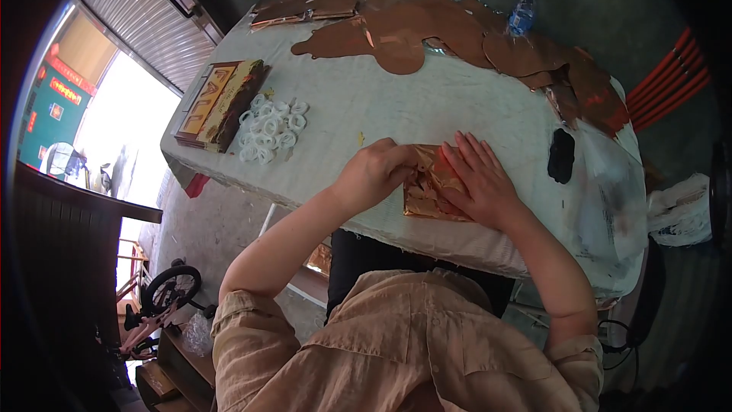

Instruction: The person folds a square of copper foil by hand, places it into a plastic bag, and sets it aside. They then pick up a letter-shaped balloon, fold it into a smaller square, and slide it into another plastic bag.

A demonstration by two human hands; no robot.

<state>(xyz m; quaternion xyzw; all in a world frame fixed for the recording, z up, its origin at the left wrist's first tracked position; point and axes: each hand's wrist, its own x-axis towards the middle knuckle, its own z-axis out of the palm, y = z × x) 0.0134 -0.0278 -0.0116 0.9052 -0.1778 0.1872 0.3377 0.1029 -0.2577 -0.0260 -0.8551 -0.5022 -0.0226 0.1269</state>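
A folded sheet of shiny copper-coloured foil (428, 200) lies creased on the cloth-covered table in front of my body. My left hand (375, 173) is closed at its left edge, thumb and fingertips pinching the foil near the upper left corner. Across the right part of the foil, my right hand (482, 185) rests flat with its fingers stretched out. The palm hides that side of the sheet. Left of my left hand is a pile of white rings (268, 128), and beyond it a stack of printed packets (221, 104).
Flat brown foil shapes (396, 34) overlap along the table's far edge, beside a plastic bottle (523, 9). A black object (561, 156) lies to the right, near clear plastic sheeting (610, 198). A bicycle (171, 290) stands on the floor at left.
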